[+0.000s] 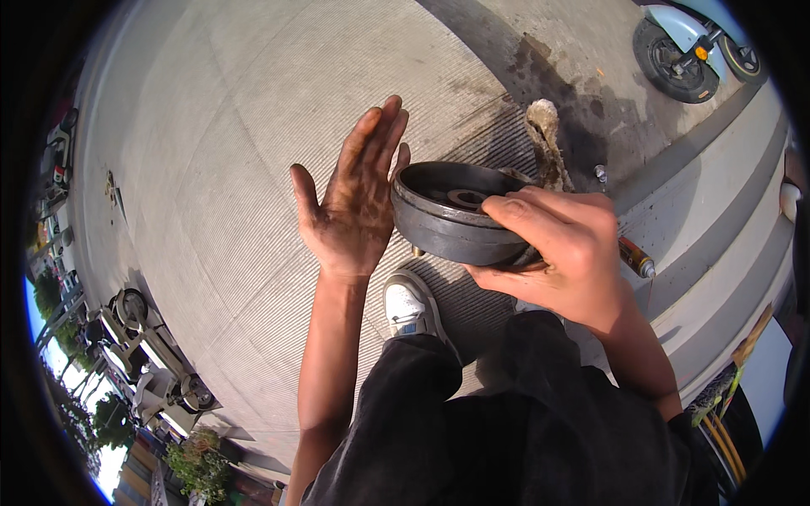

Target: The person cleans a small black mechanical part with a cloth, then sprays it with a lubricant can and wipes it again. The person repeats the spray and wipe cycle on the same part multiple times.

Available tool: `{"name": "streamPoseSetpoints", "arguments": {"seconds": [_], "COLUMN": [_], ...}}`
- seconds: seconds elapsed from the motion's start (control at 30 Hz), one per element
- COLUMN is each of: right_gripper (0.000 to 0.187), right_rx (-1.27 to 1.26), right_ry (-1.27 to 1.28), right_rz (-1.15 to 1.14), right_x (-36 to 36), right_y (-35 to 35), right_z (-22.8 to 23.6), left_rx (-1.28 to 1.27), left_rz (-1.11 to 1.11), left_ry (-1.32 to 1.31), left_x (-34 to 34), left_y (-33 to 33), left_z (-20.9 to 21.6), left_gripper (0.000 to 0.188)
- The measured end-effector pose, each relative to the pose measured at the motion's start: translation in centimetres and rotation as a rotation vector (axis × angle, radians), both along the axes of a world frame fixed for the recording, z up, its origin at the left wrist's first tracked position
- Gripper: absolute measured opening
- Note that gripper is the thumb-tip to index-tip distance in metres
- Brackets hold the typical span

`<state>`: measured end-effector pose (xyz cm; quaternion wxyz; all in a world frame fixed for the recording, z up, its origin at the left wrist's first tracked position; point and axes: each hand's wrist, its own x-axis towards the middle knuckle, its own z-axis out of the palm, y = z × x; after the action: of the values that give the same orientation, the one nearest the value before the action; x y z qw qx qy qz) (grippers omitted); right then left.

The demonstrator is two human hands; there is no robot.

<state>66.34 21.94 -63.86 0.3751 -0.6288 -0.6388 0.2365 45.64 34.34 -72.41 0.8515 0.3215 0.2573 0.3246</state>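
My right hand [569, 240] grips a round, dark metal drum [456, 232], much like a brake drum. The thumb side and fingers clasp the right wall and rim, and the drum is held up in front of me, its open top showing a hub ring inside. On the left, my left hand [350, 202] is spread with its palm up and fingers stretched out. Dark grime stains that palm and its fingers. Its little-finger side is right beside the drum's left wall; whether they touch I cannot tell.
A dirty, whitish ragged thing [547, 139] lies on the ground beyond the drum. To the right are a spray can [636, 256] and pale steps [700, 244]. A light-blue scooter [679, 55] stands far right, parked motorbikes [152, 354] far left. My white shoe [407, 305] is on ribbed pavement.
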Motion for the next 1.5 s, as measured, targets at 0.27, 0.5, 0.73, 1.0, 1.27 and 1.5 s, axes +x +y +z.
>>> {"name": "streamPoseSetpoints", "arguments": {"seconds": [0.27, 0.5, 0.73, 1.0, 1.27, 1.5], "right_gripper": [0.051, 0.042, 0.04, 0.072, 0.034, 0.013], "right_rx": [-0.127, -0.266, -0.321, -0.322, -0.389, -0.258], "right_ry": [-0.138, -0.027, -0.075, -0.166, -0.371, -0.365], "right_rz": [-0.013, 0.052, 0.06, -0.101, -0.162, -0.082], "right_x": [1.0, -1.8, -5.8, -3.0, -1.7, -3.2], "right_y": [-0.8, -0.1, -1.2, -3.0, -7.9, -10.0], "right_z": [-3.3, -9.4, -13.8, -11.3, -13.9, -13.5], "left_rx": [-0.517, 0.73, 1.039, 1.053, 0.911, 0.942], "left_rz": [0.149, -0.416, -0.756, -0.716, -0.616, -0.491], "left_ry": [-0.501, 0.584, 0.747, 0.809, 0.821, 0.649], "left_x": [-0.6, -2.7, -3.4, -3.5, -4.4, -4.9], "left_y": [-0.7, -1.1, -1.4, -1.3, -1.3, -1.3], "left_z": [1.1, -2.8, -5.3, -5.7, -7.4, -9.4], "left_gripper": [0.095, 0.112, 0.119, 0.104, 0.082, 0.069]}}
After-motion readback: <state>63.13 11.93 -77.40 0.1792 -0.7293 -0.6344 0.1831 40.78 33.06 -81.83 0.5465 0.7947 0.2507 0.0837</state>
